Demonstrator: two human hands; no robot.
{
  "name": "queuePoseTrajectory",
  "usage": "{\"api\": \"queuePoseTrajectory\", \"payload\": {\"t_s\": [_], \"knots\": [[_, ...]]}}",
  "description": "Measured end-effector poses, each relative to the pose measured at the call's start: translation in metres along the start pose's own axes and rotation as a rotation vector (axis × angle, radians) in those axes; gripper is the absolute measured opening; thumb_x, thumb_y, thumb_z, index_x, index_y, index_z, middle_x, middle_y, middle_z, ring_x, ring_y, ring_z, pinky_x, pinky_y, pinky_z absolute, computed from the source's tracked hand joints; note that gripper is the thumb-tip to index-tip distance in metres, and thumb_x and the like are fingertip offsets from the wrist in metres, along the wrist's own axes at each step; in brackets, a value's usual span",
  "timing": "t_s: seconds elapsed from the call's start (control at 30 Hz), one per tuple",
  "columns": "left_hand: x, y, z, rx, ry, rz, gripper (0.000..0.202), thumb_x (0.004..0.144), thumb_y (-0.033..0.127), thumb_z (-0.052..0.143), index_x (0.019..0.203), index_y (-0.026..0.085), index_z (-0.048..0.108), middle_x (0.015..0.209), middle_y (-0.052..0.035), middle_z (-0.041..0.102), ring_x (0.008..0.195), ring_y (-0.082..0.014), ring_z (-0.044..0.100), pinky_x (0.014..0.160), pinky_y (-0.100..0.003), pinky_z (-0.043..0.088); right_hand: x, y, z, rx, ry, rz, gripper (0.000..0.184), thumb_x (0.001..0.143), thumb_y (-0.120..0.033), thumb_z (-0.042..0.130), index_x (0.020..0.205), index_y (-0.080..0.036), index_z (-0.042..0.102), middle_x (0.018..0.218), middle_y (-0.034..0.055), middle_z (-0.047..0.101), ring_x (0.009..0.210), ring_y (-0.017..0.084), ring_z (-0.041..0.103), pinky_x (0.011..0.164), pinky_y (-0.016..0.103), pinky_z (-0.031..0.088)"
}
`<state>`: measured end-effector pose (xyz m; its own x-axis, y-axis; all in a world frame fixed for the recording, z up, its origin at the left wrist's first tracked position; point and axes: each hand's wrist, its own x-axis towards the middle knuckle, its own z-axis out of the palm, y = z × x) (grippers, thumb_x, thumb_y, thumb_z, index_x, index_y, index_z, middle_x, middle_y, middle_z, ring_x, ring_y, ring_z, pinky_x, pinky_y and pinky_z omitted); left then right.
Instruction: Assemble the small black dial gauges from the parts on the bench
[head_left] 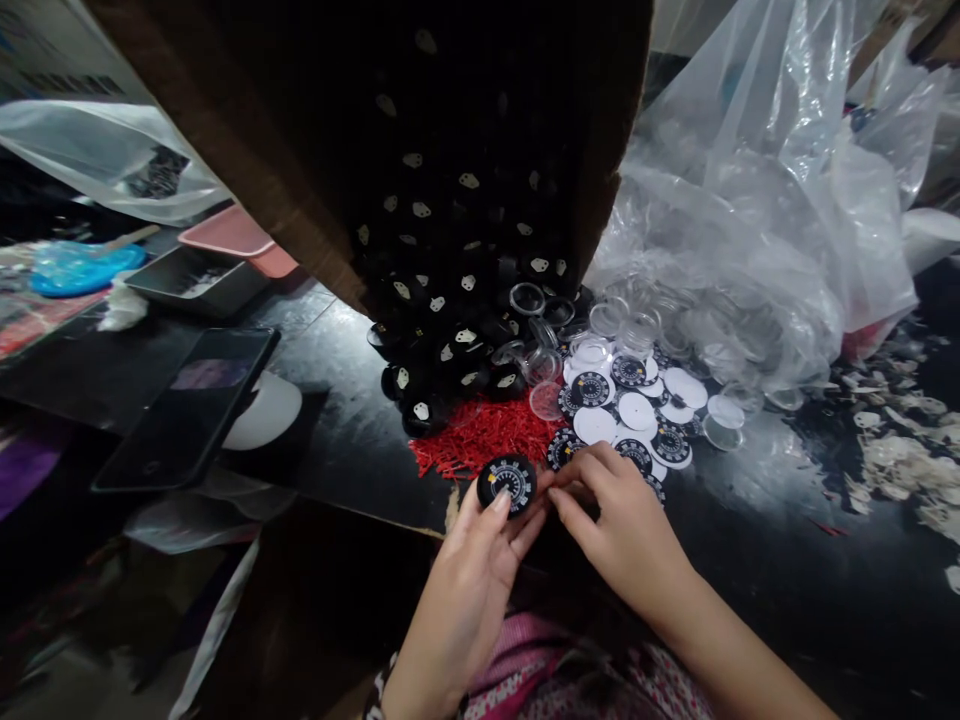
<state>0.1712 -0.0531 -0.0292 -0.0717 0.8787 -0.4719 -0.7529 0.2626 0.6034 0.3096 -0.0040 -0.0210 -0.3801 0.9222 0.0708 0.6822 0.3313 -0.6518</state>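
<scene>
My left hand (480, 555) grips a round black gauge (507, 487) with a white-marked dial facing up, the thumb lying on its face. Close beside it, my right hand (619, 510) has its thumb and fingertips drawn together near the left fingertips; whatever they pinch is too small to make out. Just beyond the gauge lies a heap of small red pointers (480, 435). Loose dial discs (636, 410), some black side up and others white, are piled beyond my right hand. Clear round covers (544, 365) rest behind them.
A large open carton (615, 215) spills black gauge housings (465, 340) onto the dark table (337, 450). Clear plastic bags (720, 220) with more covers stand at right, near scattered pale pieces (900, 440). To the left are a phone (195, 400), a grey tray (180, 290) and a pink tray (232, 235).
</scene>
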Motion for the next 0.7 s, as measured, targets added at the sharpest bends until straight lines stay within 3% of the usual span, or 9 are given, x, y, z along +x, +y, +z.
{"api": "queuePoseTrajectory", "payload": {"t_s": [0.1, 0.2, 0.37, 0.53, 0.7], "knots": [[-0.001, -0.001, 0.002, 0.054, 0.041, 0.039, 0.026, 0.089, 0.026, 0.060, 0.115, 0.025, 0.062, 0.125, -0.0045, 0.067, 0.125, -0.0231, 0.054, 0.107, -0.037, 0.043, -0.004, 0.004, -0.002, -0.063, 0.022, -0.049, 0.007, 0.093, -0.021, 0.054, 0.090, -0.020, 0.061, 0.093, 0.0054, 0.061, 0.086, 0.022, 0.056, 0.079, 0.037, 0.038], [-0.002, 0.000, 0.002, 0.090, 0.029, 0.036, 0.029, 0.088, 0.028, 0.061, 0.117, 0.026, 0.061, 0.121, -0.0052, 0.068, 0.123, -0.0250, 0.057, 0.107, -0.039, 0.044, -0.008, 0.003, -0.008, -0.064, 0.019, -0.082, 0.011, 0.095, -0.021, 0.052, 0.089, -0.020, 0.061, 0.089, 0.0049, 0.062, 0.083, 0.022, 0.056, 0.078, 0.038, 0.035], [0.002, -0.005, 0.003, 0.230, 0.091, 0.084, 0.038, 0.086, 0.031, 0.065, 0.123, 0.030, 0.056, 0.115, -0.0031, 0.070, 0.114, -0.0221, 0.062, 0.104, -0.037, 0.045, -0.013, -0.006, -0.018, 0.214, 0.040, -0.093, 0.010, 0.093, -0.020, 0.054, 0.085, -0.022, 0.058, 0.086, 0.0006, 0.063, 0.083, 0.018, 0.057, 0.080, 0.034, 0.036], [0.004, -0.019, 0.004, 0.342, 0.031, 0.097, 0.028, 0.084, 0.032, 0.067, 0.111, 0.030, 0.061, 0.114, 0.0005, 0.068, 0.114, -0.0220, 0.060, 0.105, -0.036, 0.043, -0.013, -0.010, -0.020, 0.141, 0.039, -0.054, 0.012, 0.093, -0.018, 0.052, 0.086, -0.022, 0.061, 0.085, 0.0016, 0.063, 0.081, 0.018, 0.056, 0.080, 0.034, 0.035], [0.000, -0.014, 0.008, 0.553, 0.002, 0.191, 0.025, 0.084, 0.031, 0.065, 0.109, 0.026, 0.063, 0.113, -0.0022, 0.068, 0.111, -0.0224, 0.062, 0.096, -0.031, 0.049, -0.014, -0.009, -0.024, 0.151, 0.016, -0.018, 0.012, 0.092, -0.018, 0.053, 0.084, -0.022, 0.060, 0.084, 0.0016, 0.063, 0.080, 0.018, 0.057, 0.078, 0.033, 0.036]]}}
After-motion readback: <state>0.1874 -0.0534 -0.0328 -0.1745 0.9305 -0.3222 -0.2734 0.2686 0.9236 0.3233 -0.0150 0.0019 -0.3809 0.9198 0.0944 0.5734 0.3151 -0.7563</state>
